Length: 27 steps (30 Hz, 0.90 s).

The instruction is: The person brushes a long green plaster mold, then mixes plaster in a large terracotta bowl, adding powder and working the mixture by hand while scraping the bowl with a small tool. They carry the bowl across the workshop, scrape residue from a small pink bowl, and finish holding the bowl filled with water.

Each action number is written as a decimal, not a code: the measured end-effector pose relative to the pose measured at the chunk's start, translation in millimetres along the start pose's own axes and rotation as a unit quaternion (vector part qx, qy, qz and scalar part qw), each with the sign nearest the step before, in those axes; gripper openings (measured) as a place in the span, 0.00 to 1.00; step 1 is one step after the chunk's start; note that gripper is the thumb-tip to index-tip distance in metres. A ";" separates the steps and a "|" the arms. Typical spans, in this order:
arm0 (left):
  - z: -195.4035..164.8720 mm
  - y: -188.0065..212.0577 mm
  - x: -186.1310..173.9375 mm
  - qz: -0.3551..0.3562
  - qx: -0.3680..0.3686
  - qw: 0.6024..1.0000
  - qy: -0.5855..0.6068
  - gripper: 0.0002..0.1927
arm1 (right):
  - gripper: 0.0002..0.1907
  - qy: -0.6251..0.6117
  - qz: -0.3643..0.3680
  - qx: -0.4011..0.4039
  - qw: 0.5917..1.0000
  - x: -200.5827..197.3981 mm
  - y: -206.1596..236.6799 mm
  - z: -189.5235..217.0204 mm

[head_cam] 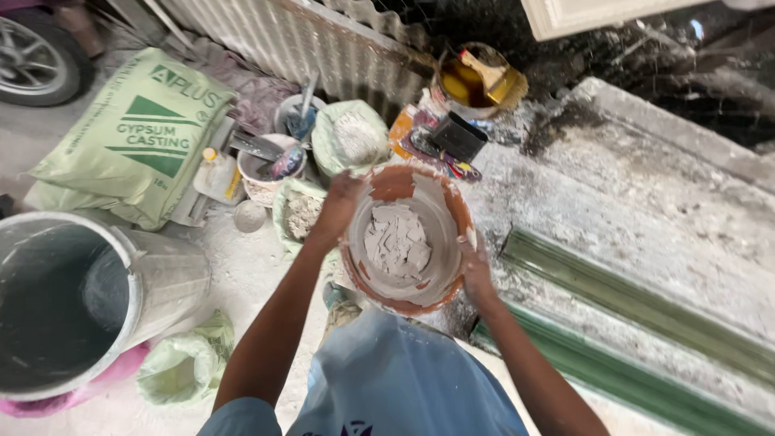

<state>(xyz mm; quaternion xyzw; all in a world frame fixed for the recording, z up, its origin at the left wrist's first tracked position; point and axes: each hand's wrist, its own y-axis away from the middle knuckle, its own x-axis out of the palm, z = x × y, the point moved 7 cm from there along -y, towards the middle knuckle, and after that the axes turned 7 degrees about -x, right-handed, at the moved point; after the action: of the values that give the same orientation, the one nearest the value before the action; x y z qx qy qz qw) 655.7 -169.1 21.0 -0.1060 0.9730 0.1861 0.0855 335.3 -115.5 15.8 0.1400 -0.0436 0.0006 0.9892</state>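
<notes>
Both hands clamp the orange bucket by opposite rim edges, left hand far side, right hand near, so the plaster chunks between them stay level.

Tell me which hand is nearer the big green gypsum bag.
Left. The left hand grips the orange bowl on the rim facing the gypsum bag; the right hand holds the opposite rim, farther away.

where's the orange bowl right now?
In the head view the orange bowl sits at centre frame, held between the left hand and right hand, just left of the green moulding.
</notes>
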 end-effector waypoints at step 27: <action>8.8 83.3 -30.0 0.001 0.090 0.988 0.125 0.19 | 0.43 0.657 0.086 -0.268 0.699 75.8 -46.7 86.2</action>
<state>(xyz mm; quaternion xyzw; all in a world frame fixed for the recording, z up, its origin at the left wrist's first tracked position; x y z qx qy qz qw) 665.9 -84.9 47.8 -0.1196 0.9889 0.0830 -0.0282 404.1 -185.1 92.0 -0.1713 0.6073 0.1661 0.7578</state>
